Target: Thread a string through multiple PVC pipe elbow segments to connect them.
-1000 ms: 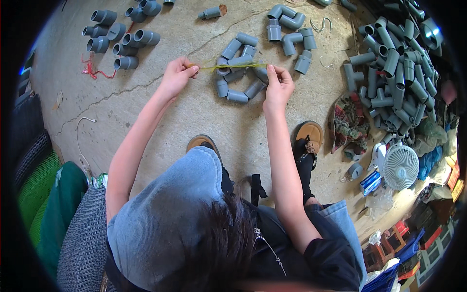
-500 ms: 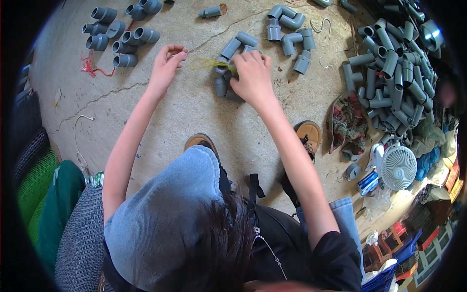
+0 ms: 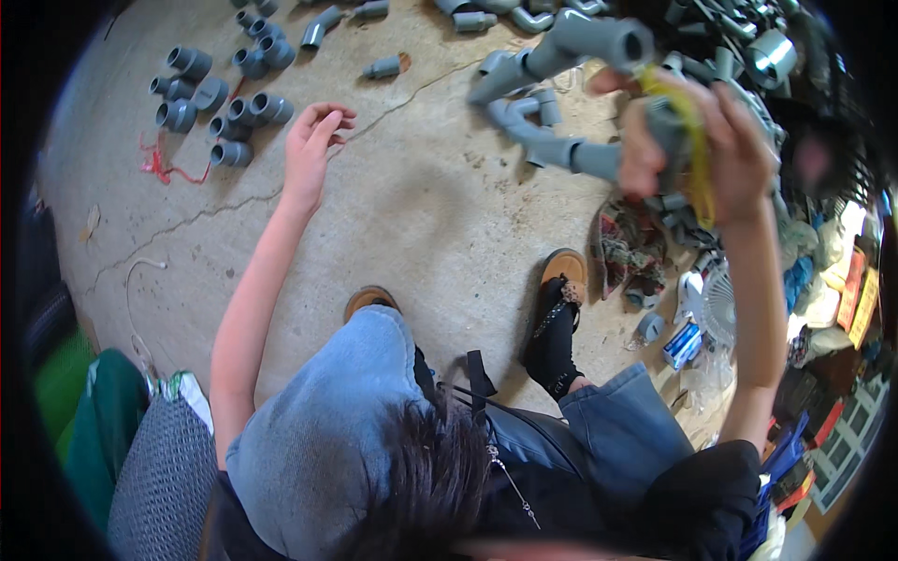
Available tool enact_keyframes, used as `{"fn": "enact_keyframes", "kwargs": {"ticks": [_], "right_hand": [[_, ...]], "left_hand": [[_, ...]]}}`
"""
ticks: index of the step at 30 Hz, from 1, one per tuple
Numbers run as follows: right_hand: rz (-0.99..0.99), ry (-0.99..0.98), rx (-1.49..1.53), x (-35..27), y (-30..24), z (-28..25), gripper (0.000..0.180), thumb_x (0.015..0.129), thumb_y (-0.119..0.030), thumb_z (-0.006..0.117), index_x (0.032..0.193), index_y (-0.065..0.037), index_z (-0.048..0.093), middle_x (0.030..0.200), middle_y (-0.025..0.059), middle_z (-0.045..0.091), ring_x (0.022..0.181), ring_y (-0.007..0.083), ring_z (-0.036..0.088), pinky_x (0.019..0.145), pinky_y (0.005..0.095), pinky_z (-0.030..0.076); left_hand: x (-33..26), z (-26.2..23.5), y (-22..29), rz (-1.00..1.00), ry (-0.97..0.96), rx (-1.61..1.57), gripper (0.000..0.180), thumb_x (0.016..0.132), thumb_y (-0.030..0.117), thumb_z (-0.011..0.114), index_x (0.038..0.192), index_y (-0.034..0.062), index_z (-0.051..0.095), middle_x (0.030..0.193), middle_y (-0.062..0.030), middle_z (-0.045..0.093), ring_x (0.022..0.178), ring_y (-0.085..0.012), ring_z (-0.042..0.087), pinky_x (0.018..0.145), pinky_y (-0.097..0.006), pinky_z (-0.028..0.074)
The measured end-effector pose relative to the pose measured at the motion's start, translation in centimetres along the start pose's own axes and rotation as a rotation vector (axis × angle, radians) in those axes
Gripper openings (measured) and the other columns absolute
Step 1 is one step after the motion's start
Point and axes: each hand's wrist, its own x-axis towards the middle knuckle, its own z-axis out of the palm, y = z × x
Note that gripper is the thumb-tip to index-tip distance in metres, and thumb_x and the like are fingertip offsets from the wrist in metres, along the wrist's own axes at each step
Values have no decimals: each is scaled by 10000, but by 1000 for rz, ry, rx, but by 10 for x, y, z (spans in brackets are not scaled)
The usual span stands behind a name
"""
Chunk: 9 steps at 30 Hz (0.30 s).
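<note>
Grey plastic pipe fittings, strung into a bundle, fill the upper right of the head view, lifted off the floor and close to the camera. They are short, dull grey tubes and elbows with round open sockets; the largest one shows a dark round mouth facing right. The bundle's long axis runs on a slant, from lower left near the middle of the frame up toward the upper right. A separate straight piece at its lower edge points left, toward the frame's centre. A yellow cord loops around the fittings and hangs down over the fingers.

The right hand is raised in the upper right, clenched around the bundle and the yellow cord, forearm running down the right side of the frame.

The left hand sits in the upper left, fingers loosely curled and released, holding nothing, hovering over the concrete floor. Just left of it lies a cluster of loose grey fittings, and beside that a scrap of red string.

More grey fittings lie along the top edge. In the lower half are the person's blue denim knees, a brown shoe and a black shoe. A small white fan lies at the right among mixed clutter.
</note>
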Motion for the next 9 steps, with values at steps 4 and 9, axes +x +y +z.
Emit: {"fn": "enact_keyframes", "kwargs": {"ticks": [4, 9], "right_hand": [[-43, 194, 30, -46, -76, 9, 706, 902, -412, 342, 1302, 140, 156, 652, 18, 409, 572, 129, 462, 624, 273, 415], [-212, 641, -284, -152, -143, -48, 692, 897, -362, 389, 1317, 122, 129, 671, 17, 407, 1058, 174, 455, 1042, 242, 257]], "left_hand": [[-16, -16, 16, 31, 37, -9, 173, 881, 165, 475, 979, 37, 537, 956, -49, 586, 873, -115, 538, 726, -237, 393], [-9, -20, 0, -34, -4, -93, 244, 884, 222, 482, 1056, 49, 493, 999, -52, 571, 916, -147, 538, 754, -268, 395]]}}
